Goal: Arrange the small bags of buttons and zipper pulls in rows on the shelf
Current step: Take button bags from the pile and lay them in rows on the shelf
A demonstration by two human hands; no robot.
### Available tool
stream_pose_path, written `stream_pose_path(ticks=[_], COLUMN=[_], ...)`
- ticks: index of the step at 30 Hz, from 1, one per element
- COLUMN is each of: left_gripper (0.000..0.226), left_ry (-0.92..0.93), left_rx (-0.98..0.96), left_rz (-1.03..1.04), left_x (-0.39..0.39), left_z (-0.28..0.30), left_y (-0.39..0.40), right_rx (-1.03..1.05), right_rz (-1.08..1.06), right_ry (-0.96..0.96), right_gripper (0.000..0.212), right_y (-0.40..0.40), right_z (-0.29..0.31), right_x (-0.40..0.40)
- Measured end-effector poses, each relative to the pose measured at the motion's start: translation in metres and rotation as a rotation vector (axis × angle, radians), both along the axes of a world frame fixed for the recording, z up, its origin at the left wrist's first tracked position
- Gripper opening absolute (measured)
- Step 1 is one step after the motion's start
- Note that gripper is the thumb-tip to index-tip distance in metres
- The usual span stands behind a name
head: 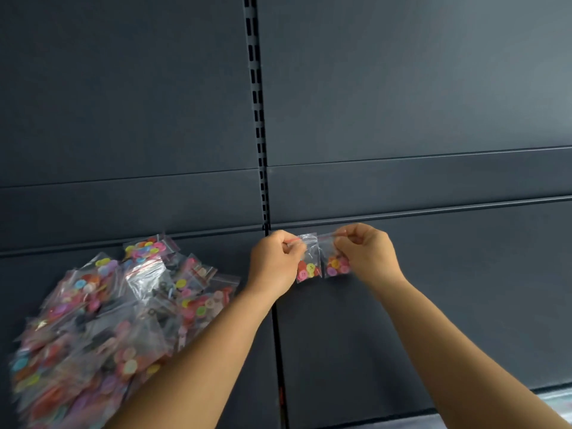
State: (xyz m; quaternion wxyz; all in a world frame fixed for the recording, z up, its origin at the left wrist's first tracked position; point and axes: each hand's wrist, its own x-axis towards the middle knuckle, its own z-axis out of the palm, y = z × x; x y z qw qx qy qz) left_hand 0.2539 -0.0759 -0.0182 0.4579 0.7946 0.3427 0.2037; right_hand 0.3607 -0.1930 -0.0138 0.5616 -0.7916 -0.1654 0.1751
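— Clear plastic, that is what both hands have hold of in the head view. The left hand (274,261) pinches the top edge of one small bag of buttons (307,264), fingers curled over the red zip strip.

— And the other?

— The right hand (366,253) pinches the top of a second bag of buttons (335,260) the same way. Each bag hangs down from its grip, so the buttons sit low, below the fingertips and between the two hands.

— Do the bags touch?

— They hang just beside each other, edges meeting or nearly so; I cannot tell which. Both are upright, close to the back of the dark grey shelf (433,305), to the right of the seam between its two panels. Whether their lower edges rest on the shelf I cannot say.

— Where is the rest of the stock?

— A loose pile of bags (102,320) lies on the left panel, well apart from the hands, partly blurred. Bright buttons show through most; a few hold darker pieces, too unclear to name. The left forearm crosses in front of its near edge.

— Anything behind?

— A slotted upright (257,103) runs up the dark back wall (402,72), above the seam.
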Motion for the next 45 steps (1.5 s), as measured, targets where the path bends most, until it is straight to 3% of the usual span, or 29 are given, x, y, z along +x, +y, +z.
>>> stream_pose_path(ticks=[4, 8, 10, 13, 16, 22, 30, 45], left_gripper=[0.015, 0.044, 0.049, 0.053, 0.057, 0.058, 0.055, 0.054], left_ry=[0.099, 0.232, 0.259, 0.351, 0.503, 0.593, 0.482, 0.484], left_rx=[0.167, 0.444, 0.599, 0.652, 0.599, 0.595, 0.636, 0.614], left_rz=[0.052, 0.021, -0.123, -0.381, -0.473, -0.477, -0.439, -0.391], left_x=[0.020, 0.018, 0.010, -0.003, -0.010, 0.002, 0.002, 0.004], left_z=[-0.007, -0.008, -0.009, -0.016, -0.022, -0.019, -0.022, -0.011], left_y=[0.000, -0.002, -0.008, -0.022, -0.027, -0.016, -0.011, -0.017], right_rx=[-0.156, -0.328, -0.401, -0.571, -0.706, -0.769, -0.730, -0.723], right_rz=[0.044, 0.218, 0.363, 0.618, 0.759, 0.763, 0.698, 0.694], right_ry=[-0.169, -0.453, -0.607, -0.720, -0.674, -0.652, -0.709, -0.719], right_gripper=[0.029, 0.051, 0.052, 0.052, 0.056, 0.058, 0.054, 0.054], right_y=[0.008, 0.000, -0.008, -0.019, -0.023, -0.013, -0.013, -0.012], right_z=[-0.006, -0.010, -0.010, -0.013, -0.014, -0.014, -0.008, -0.008], right_x=[0.015, 0.017, 0.013, 0.005, 0.000, 0.004, 0.009, 0.002])
